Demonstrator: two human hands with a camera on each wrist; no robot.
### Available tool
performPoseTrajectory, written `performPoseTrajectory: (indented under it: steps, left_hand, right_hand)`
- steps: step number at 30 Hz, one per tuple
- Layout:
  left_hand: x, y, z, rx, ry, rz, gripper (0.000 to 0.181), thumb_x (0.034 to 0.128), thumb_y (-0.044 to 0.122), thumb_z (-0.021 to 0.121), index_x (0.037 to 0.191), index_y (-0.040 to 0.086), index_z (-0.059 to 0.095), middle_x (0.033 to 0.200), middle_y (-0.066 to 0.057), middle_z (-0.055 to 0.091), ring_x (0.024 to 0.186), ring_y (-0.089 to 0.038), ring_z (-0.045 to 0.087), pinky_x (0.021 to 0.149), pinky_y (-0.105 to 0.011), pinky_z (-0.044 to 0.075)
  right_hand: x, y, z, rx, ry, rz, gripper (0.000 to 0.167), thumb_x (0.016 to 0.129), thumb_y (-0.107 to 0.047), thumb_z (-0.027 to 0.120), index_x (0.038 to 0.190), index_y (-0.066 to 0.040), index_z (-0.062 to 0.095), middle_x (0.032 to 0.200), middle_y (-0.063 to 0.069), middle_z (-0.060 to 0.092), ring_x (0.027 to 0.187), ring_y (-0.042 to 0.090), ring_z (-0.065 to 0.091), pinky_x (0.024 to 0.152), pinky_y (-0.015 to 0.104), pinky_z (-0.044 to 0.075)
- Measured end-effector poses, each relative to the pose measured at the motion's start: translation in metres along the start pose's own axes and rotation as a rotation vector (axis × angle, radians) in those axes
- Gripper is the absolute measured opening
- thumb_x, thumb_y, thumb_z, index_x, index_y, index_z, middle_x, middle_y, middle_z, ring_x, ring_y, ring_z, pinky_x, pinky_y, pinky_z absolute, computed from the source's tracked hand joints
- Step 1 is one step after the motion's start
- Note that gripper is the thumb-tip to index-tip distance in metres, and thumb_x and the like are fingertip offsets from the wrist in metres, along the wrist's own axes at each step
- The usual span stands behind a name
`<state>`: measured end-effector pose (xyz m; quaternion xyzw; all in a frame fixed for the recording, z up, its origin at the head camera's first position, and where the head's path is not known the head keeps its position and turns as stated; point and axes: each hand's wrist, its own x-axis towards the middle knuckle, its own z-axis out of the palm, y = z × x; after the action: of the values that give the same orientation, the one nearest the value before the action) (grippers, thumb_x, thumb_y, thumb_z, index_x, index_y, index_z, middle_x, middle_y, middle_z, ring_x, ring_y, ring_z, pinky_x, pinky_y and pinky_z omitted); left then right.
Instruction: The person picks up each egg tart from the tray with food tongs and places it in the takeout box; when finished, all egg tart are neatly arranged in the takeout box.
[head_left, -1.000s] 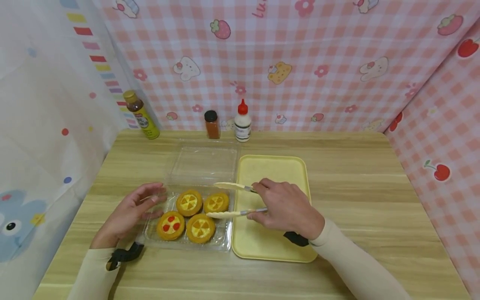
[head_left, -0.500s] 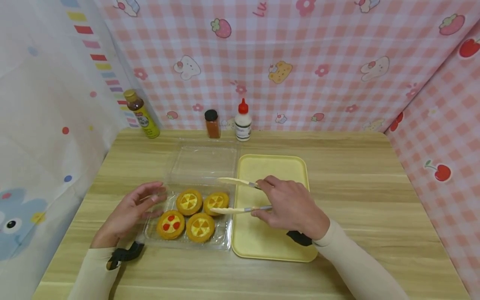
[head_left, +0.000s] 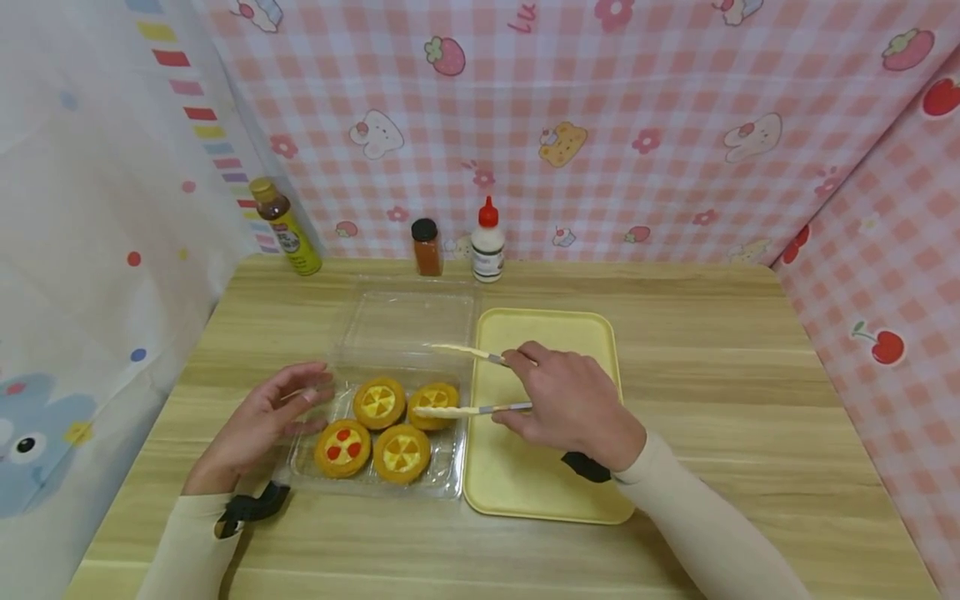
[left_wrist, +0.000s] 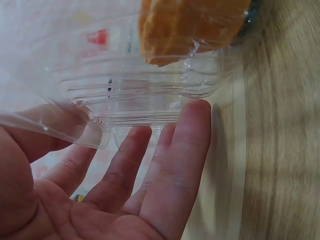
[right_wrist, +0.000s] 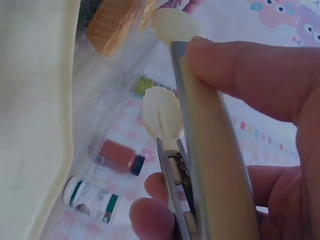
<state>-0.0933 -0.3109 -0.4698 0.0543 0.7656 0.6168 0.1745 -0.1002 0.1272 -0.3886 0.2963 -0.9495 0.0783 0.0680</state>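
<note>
Metal tongs with pale cream scalloped tips hang above the near middle of the table, their arms spread wide, pointing left. From where I stand, the person's right hand is clamped on them, back of the hand up, fingers along the far arm and thumb along the near one, with the cream-sleeved forearm slanting in from the near right over a pale yellow rectangular tray. One tip lies over the far right golden round tart with yellow and orange wedges; whether it touches I cannot tell. That tart sits with three others in an open clear plastic box left of the tray. At the box's left side the left hand is turned palm inward, thumb and fingers apart and loosely bent, fingertips at the ridged wall, its forearm rising from the near left.
</note>
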Motion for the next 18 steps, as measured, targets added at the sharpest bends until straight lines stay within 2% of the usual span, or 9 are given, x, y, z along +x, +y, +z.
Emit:
performPoseTrajectory:
  steps: [4,7,14,18]
  left_hand:
    - [0.0,0.001,0.0,0.0,0.0,-0.003,0.052,0.1145,0.024,0.049,0.16,0.004,0.035,0.159,-0.026,0.041,0.128,-0.002,0.064,0.094,-0.037,0.065]
    - [0.001,0.001,0.0,0.002,0.0,-0.006,0.052,0.1144,0.025,0.049,0.16,0.004,0.035,0.159,-0.025,0.042,0.128,-0.002,0.064,0.094,-0.037,0.065]
    - [0.001,0.0,-0.001,0.003,-0.004,0.008,0.053,0.1145,0.023,0.049,0.16,0.002,0.034,0.156,-0.018,0.046,0.127,-0.002,0.064,0.093,-0.037,0.065]
    - [0.001,-0.001,-0.001,0.0,-0.006,0.015,0.052,0.1144,0.022,0.049,0.16,0.001,0.035,0.154,-0.014,0.049,0.126,-0.002,0.065,0.093,-0.037,0.065]
  right_hand:
    - [-0.006,0.009,0.001,0.056,0.017,0.05,0.073,0.08,-0.063,0.085,0.132,-0.014,0.071,0.122,0.001,0.073,0.076,0.019,0.07,0.056,0.035,0.056]
    - [-0.013,0.02,0.003,0.091,0.061,0.077,0.073,0.078,-0.06,0.088,0.132,-0.013,0.071,0.122,0.002,0.073,0.076,0.019,0.069,0.057,0.035,0.056]
    - [-0.029,0.047,0.005,0.13,0.138,0.136,0.075,0.079,-0.058,0.088,0.132,-0.008,0.07,0.125,0.008,0.073,0.072,0.024,0.07,0.062,0.042,0.059]
    - [-0.04,0.065,0.005,0.162,0.162,0.181,0.072,0.081,-0.055,0.088,0.129,-0.005,0.07,0.116,0.009,0.074,0.074,0.02,0.069,0.063,0.041,0.059]
